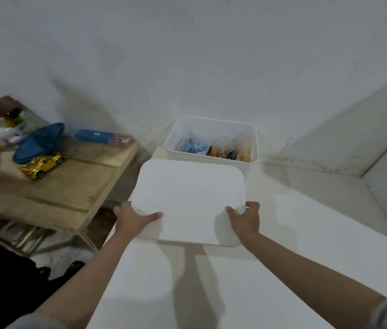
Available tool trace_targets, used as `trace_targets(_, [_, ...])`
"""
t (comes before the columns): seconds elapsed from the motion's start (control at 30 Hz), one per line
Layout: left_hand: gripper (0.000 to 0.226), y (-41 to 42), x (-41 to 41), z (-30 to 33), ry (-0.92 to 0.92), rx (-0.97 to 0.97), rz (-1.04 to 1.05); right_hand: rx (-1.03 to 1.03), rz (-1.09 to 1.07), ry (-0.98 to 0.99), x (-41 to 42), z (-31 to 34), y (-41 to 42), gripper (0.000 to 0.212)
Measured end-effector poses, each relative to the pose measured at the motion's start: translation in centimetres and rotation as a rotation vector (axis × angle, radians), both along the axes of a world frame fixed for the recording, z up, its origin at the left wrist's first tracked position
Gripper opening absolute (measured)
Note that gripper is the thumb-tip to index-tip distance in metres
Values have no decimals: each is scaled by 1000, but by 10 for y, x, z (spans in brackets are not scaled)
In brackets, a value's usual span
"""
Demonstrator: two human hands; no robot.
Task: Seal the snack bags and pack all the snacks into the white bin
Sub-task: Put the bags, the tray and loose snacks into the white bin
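White lid (188,200) held flat above white bench (282,269), just before white bin (211,141). Left hand (133,219) and right hand (244,218) pinch near corners, thumbs on top, fingers curled under. Lid likely light, stiff, smooth; side-edge grip suits. Snack bags (221,150) inside bin, seals too small to judge. Bin close to wall corner; wooden bench (57,186) at left. Open room above bin.
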State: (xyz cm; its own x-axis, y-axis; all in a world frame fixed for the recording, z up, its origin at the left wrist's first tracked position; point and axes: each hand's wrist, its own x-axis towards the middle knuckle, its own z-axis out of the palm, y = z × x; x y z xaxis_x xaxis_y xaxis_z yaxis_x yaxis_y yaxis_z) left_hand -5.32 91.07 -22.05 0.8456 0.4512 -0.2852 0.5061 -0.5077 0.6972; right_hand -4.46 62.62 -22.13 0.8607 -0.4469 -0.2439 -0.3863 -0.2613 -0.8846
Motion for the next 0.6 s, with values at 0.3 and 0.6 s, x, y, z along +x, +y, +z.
trace_targets(0.3, [129, -10, 81, 57, -159, 35, -68, 23, -77, -162, 49, 58, -20, 51])
trace_targets(0.6, [124, -51, 169, 77, -58, 120, -143, -54, -83, -171, 149, 91, -66, 40])
